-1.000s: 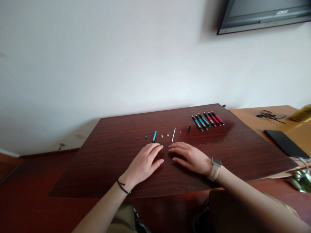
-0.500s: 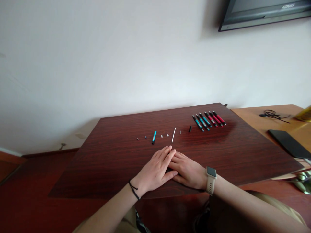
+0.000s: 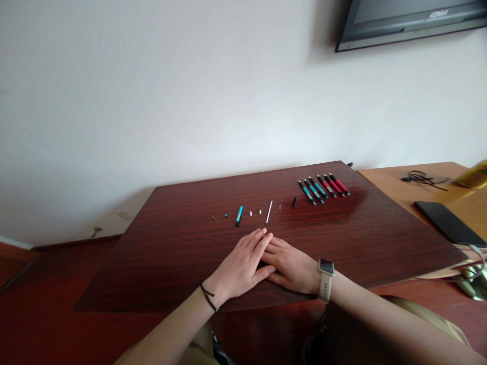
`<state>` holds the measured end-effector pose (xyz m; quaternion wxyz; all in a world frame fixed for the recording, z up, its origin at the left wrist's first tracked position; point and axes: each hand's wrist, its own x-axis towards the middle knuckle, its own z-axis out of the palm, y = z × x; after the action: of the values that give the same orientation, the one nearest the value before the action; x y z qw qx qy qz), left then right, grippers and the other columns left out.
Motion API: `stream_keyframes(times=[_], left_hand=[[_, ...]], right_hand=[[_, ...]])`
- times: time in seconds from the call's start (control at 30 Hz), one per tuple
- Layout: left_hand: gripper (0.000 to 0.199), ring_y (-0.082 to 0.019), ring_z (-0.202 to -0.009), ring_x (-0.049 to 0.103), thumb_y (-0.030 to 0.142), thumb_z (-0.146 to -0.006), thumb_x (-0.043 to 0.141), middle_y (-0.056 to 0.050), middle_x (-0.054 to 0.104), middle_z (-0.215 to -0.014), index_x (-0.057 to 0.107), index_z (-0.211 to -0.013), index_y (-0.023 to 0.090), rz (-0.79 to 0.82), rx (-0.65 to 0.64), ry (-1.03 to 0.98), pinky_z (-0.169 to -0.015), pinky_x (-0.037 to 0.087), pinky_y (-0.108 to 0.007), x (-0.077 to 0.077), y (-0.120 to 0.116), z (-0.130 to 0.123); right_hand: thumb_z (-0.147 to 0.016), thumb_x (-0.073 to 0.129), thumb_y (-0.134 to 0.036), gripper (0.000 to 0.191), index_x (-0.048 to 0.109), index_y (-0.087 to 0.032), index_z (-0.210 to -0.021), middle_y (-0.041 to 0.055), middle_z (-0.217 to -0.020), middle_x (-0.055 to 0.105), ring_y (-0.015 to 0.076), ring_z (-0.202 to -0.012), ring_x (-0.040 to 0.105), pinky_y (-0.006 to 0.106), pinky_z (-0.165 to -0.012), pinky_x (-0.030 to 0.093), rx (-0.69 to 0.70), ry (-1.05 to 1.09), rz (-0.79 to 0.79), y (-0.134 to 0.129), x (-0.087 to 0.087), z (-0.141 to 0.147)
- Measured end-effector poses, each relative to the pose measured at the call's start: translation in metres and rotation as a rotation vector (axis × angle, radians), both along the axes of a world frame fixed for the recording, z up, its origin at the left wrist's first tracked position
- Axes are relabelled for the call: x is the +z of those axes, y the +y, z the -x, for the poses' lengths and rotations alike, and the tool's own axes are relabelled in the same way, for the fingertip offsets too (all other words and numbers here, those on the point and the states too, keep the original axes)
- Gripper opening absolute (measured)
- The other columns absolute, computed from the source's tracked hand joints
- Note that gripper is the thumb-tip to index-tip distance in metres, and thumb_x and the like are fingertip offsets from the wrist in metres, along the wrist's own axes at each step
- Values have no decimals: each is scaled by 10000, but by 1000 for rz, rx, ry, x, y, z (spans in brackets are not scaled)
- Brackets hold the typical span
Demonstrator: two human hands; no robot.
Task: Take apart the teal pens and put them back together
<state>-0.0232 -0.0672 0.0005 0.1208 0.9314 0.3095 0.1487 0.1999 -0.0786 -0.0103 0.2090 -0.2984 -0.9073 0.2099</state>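
Observation:
My left hand (image 3: 242,264) lies flat near the table's front edge, its fingertips resting over those of my right hand (image 3: 292,265). Both have their fingers stretched out and hold nothing. Beyond them is a row of pen parts: a small dark piece (image 3: 213,218), a small blue piece (image 3: 225,216), a blue barrel with a black end (image 3: 239,216), two small white pieces (image 3: 250,213), a white refill (image 3: 269,211), a small spring-like piece (image 3: 280,207) and a black piece (image 3: 294,202). Farther right lie several blue pens (image 3: 312,190) and red pens (image 3: 337,185).
The dark wooden table (image 3: 182,203) stands against a white wall. On a lighter table (image 3: 384,178) at the right are a coiled black cable (image 3: 422,177), a black flat device (image 3: 447,221) and a yellow object (image 3: 474,175). A television (image 3: 411,25) hangs above.
The view has shifted slightly, so the table items appear a little farther left. My hands keep the same pose, one over the other.

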Motion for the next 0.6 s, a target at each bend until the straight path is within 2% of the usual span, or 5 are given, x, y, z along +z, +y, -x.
stream_keyframes(times=[0.6], left_hand=[[782,-337,-1617,367,496,-1091,542,-193,395,-1721,141,-1725,275,11,0,-6,-1288,397,-578,1,1,0]], right_hand=[[-1015,638,-297,510,584,-212,-1515,152,-1461,634,333,-1465,493,567,-1250,395,-5,-6,4,0,0,0]])
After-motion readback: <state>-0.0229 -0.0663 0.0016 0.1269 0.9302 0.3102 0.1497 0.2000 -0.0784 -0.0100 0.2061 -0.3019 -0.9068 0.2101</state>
